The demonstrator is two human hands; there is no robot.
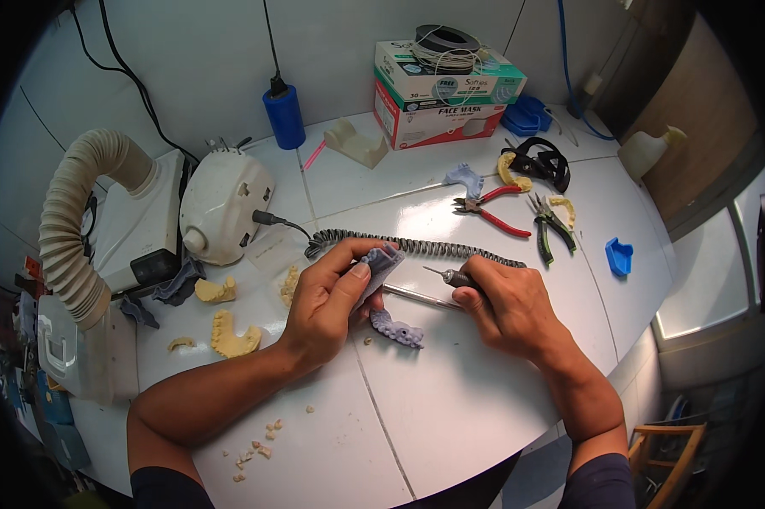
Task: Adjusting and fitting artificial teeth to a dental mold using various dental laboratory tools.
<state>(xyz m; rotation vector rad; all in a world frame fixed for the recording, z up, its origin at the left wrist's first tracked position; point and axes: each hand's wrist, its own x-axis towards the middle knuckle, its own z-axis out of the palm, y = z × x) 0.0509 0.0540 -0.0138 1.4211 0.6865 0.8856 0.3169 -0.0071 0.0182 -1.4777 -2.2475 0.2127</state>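
Nearest the wearer: small cream pieces (265,453) strewn on the white table (501,407), on the wearer's side of the left hand (327,297) and well apart from its fingers. Next out, a lilac dental arch (397,330) lies on the table just to the near side of the left fingertips. A yellow U-shaped model (235,336) sits to the left of that hand, by its wrist.

Left fingers: grasping a grey-blue dental model (382,270), thumb across the near face, others wrapped behind; model raised and tilted. Right hand (514,305): fingers curled tight round a rotary handpiece (459,278), thumb beneath it. Slim tip points left toward the model, a small gap between. A silver rod (421,297) spans the space between the two hands, its right end reaching the right thumb.

Just beyond the fingertips, a coiled dark cord (416,246) runs crosswise. Beyond the right fingers: green-handled pliers (552,229), then red-handled pliers (503,217), both lying with handles apart. A small blue tray (619,257) is out to the right of them.

Beyond and left of the left fingers, a rounded white machine (226,204). Farthest, directly out from the fingers: two stacked cartons (438,123) with a dark ring-shaped roll (446,38) on top.
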